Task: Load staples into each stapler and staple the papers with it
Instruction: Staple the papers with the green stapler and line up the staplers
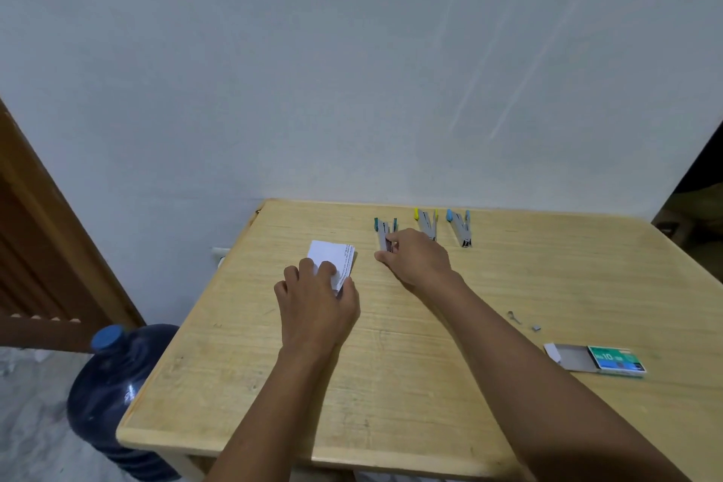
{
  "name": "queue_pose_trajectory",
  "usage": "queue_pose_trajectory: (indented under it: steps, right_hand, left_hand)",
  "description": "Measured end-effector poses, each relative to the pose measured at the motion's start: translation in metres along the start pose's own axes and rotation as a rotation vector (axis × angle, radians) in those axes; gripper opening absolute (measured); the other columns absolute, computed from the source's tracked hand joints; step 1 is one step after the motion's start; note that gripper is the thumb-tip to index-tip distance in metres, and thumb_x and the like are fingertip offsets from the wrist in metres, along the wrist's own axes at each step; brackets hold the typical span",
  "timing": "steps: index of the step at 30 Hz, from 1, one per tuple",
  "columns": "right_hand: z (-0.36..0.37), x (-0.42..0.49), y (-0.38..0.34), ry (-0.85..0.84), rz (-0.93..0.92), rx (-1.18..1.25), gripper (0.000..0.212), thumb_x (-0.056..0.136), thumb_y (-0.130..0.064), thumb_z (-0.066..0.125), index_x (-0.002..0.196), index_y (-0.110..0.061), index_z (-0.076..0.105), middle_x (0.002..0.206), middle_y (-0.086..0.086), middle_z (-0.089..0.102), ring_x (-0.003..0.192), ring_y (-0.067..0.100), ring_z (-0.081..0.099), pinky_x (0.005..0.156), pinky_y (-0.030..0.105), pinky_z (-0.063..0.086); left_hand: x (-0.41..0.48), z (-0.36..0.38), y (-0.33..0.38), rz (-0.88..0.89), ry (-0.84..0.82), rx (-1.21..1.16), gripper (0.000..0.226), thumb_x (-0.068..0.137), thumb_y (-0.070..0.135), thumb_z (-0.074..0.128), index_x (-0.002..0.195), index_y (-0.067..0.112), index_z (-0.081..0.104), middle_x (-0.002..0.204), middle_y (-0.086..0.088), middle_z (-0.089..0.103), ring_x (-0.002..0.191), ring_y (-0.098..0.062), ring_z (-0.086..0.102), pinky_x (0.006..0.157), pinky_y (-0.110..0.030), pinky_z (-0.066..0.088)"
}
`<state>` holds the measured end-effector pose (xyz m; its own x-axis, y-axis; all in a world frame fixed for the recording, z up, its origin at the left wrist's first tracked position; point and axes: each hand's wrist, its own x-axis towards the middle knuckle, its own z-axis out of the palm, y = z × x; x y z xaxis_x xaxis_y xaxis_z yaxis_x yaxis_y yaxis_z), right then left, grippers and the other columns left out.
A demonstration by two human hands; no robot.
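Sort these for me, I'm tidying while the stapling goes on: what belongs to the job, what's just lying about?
Job: green stapler, held by the right hand; yellow stapler; blue stapler; papers, held by the left hand; staple box; loose staples.
Lying about: water jug on the floor; door.

Dim, flat light, cool cast; faint soft shadows on table [410, 383]; pale streaks on far wall [508, 51]; wide-angle bending at edges; whole frame slightly soft

Plain home room: light wooden table [391, 383] against bare pale wall [352, 70], large dark-blue water jug [113, 383], brown wooden door [39, 239].
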<state>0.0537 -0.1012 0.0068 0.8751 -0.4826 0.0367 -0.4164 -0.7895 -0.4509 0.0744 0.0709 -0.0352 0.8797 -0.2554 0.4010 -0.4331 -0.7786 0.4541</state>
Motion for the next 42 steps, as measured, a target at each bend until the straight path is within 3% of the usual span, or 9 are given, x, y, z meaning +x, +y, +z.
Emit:
queue_pose_trajectory:
  steps: [4,9,15,22,28,32,37,40,42]
  right_hand:
    - [0.004,0.01,-0.004,0.085,0.039,-0.044,0.038,0.096,-0.046,0.054,0.127,-0.025,0.062,0.116,-0.003,0.069,0.106,0.023,0.064,0.074,0.03,0.041]
    - [0.02,0.009,-0.001,0.187,0.049,-0.065,0.046,0.1,-0.052,0.043,0.142,-0.035,0.048,0.125,-0.002,0.064,0.106,0.025,0.065,0.074,0.033,0.042]
    - [0.028,0.012,0.003,0.238,0.094,0.004,0.044,0.098,-0.053,0.045,0.139,-0.039,0.05,0.119,-0.006,0.065,0.1,0.024,0.067,0.078,0.037,0.051]
    - [0.03,0.019,0.007,0.253,0.066,0.023,0.042,0.094,-0.048,0.047,0.133,-0.036,0.056,0.117,-0.008,0.061,0.095,0.023,0.066,0.079,0.036,0.052]
    - [0.035,0.022,0.011,0.254,0.055,0.004,0.042,0.097,-0.043,0.045,0.138,-0.037,0.053,0.118,-0.008,0.062,0.092,0.023,0.066,0.079,0.038,0.053]
    - [0.037,0.025,0.012,0.255,0.069,-0.011,0.041,0.098,-0.043,0.043,0.138,-0.037,0.052,0.116,-0.009,0.062,0.09,0.023,0.066,0.079,0.039,0.054]
    - [0.038,0.025,0.013,0.264,0.056,-0.032,0.035,0.099,-0.041,0.043,0.132,-0.035,0.056,0.111,-0.007,0.062,0.085,0.024,0.066,0.076,0.039,0.055]
    - [0.04,0.024,0.014,0.268,0.052,-0.041,0.032,0.1,-0.041,0.043,0.128,-0.035,0.056,0.11,-0.007,0.062,0.082,0.023,0.065,0.073,0.037,0.055]
    - [0.04,0.025,0.014,0.274,0.048,-0.043,0.029,0.099,-0.041,0.044,0.123,-0.035,0.058,0.108,-0.007,0.061,0.079,0.022,0.065,0.072,0.036,0.055]
  left_hand:
    - [0.0,0.0,0.0,-0.007,0.005,-0.01,0.022,0.085,0.037,0.053,0.096,0.02,0.063,0.102,0.002,0.055,0.095,-0.022,0.043,0.083,-0.033,0.029]
    - [0.01,0.003,-0.002,0.002,-0.009,0.015,0.02,0.088,0.034,0.052,0.1,0.02,0.061,0.105,0.001,0.054,0.097,-0.022,0.043,0.084,-0.034,0.03]
    - [0.056,0.015,-0.01,-0.074,-0.125,0.059,0.032,0.092,0.037,0.048,0.116,0.019,0.059,0.12,-0.006,0.054,0.11,-0.028,0.044,0.093,-0.039,0.029]
    - [0.098,0.017,-0.014,-0.107,-0.29,0.088,0.038,0.091,0.041,0.044,0.117,0.019,0.059,0.117,-0.006,0.053,0.115,-0.03,0.04,0.098,-0.039,0.029]
    - [0.109,0.024,-0.025,-0.099,-0.164,0.062,0.04,0.094,0.04,0.049,0.125,0.015,0.056,0.126,-0.013,0.053,0.117,-0.034,0.044,0.099,-0.043,0.031]
    - [0.112,0.025,-0.024,-0.136,-0.105,-0.021,0.041,0.091,0.043,0.056,0.117,0.012,0.061,0.128,-0.013,0.051,0.119,-0.035,0.045,0.1,-0.042,0.031]
    - [0.114,0.031,-0.033,-0.061,-0.21,-0.057,0.023,0.092,0.031,0.045,0.088,0.01,0.054,0.104,-0.012,0.053,0.11,-0.035,0.046,0.091,-0.042,0.042]
    - [0.117,0.035,-0.04,-0.018,-0.191,0.0,0.031,0.096,0.031,0.042,0.104,0.007,0.06,0.098,-0.011,0.05,0.105,-0.035,0.048,0.091,-0.044,0.041]
    - [0.119,0.039,-0.04,-0.023,-0.184,0.041,0.039,0.096,0.033,0.04,0.124,0.011,0.058,0.119,-0.015,0.053,0.126,-0.04,0.041,0.107,-0.048,0.031]
